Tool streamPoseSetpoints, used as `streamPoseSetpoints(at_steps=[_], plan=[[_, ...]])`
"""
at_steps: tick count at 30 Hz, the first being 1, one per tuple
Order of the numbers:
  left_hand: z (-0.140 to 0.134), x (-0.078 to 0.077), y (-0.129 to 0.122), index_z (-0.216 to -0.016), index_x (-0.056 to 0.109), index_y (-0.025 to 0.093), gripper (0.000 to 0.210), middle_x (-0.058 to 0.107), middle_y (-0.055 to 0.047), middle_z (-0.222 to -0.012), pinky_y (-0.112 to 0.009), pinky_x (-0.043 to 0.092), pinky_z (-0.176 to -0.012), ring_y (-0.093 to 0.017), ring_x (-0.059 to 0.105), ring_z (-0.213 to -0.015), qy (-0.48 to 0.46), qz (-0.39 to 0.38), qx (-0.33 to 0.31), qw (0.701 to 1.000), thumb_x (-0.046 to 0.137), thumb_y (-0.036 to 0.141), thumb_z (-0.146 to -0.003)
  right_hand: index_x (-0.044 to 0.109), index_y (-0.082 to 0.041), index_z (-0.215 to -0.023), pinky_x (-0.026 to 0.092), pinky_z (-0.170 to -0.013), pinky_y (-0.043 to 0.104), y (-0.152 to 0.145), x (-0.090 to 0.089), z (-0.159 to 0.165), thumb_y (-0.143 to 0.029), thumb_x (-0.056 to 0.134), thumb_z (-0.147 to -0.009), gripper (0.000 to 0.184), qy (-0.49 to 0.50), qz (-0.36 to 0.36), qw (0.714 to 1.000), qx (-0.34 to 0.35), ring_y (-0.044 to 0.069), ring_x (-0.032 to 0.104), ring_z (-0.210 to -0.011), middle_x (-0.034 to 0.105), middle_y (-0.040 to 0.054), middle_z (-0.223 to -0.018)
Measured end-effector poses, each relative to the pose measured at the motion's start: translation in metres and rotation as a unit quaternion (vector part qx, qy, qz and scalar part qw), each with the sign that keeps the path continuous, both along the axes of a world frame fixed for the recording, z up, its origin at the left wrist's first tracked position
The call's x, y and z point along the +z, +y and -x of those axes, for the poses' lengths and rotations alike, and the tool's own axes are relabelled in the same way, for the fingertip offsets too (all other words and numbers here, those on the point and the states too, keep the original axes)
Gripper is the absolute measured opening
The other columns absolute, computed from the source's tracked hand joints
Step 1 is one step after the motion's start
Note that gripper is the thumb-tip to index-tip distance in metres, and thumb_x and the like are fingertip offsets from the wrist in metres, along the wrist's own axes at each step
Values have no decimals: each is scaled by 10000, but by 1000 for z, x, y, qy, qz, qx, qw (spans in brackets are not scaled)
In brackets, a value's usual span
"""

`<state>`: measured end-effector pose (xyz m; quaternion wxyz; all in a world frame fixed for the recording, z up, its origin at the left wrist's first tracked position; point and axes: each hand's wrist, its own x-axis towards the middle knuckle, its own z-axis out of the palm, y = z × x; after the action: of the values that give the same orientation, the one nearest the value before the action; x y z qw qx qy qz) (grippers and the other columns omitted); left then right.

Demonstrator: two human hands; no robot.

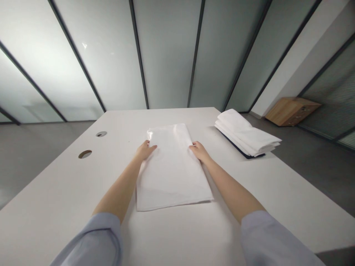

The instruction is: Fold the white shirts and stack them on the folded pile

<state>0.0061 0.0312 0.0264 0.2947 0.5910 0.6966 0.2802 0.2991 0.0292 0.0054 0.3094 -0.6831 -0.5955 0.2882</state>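
A folded white cloth (172, 170) lies flat on the white table in front of me, its far end glossy, like clear plastic. My left hand (145, 150) grips its left edge toward the far end, thumb on top and fingers out of sight beneath. On the opposite edge, at about the same height, my right hand (199, 150) pinches the cloth the same way. The near edge rests loose on the table, slightly slanted.
To the right, a stack of folded white cloths (244, 133) sits on a dark folded piece (235, 145) near the edge of the white table (83, 192). Two round holes (85, 154) pierce the tabletop at left. Beyond stand frosted glass panels (169, 55) and a wooden cabinet (288, 111).
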Motion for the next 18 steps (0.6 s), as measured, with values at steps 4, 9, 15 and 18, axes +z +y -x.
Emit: streamPoseSetpoints(at_steps=[4,9,15,18], plan=[[4,5,-2,-1293,426,220,592,713,-90,-981,-352,566,-731,-222,697,-842,-316,89,-26,944,673,369,-776,561,-197,-1054,483,-690,277,2,-7,-1,-381,470,-843,294,87,-1,996,-20,193,640,-807,686,35,-881],[7,-2,-2,-1343,382,182,708,705,-104,-989,-353,577,-728,-218,700,-820,-410,81,33,908,712,229,-718,509,-211,-1150,489,-642,275,2,-12,-3,-320,499,-792,374,152,14,987,-43,187,640,-744,676,21,-874],[4,-10,5,-1205,492,186,442,682,-68,-919,-298,552,-676,-180,680,-792,-293,-1,142,946,622,299,-798,456,-233,-1283,491,-602,281,1,-9,-8,-304,500,-737,552,209,8,974,-90,190,631,-683,680,18,-887],[5,-10,2,-1219,482,216,392,671,-34,-842,-289,544,-611,-168,666,-711,-296,1,119,948,531,273,-834,487,-237,-1284,487,-603,268,1,-6,-13,-281,473,-731,555,204,10,977,-57,178,620,-671,678,2,-853]])
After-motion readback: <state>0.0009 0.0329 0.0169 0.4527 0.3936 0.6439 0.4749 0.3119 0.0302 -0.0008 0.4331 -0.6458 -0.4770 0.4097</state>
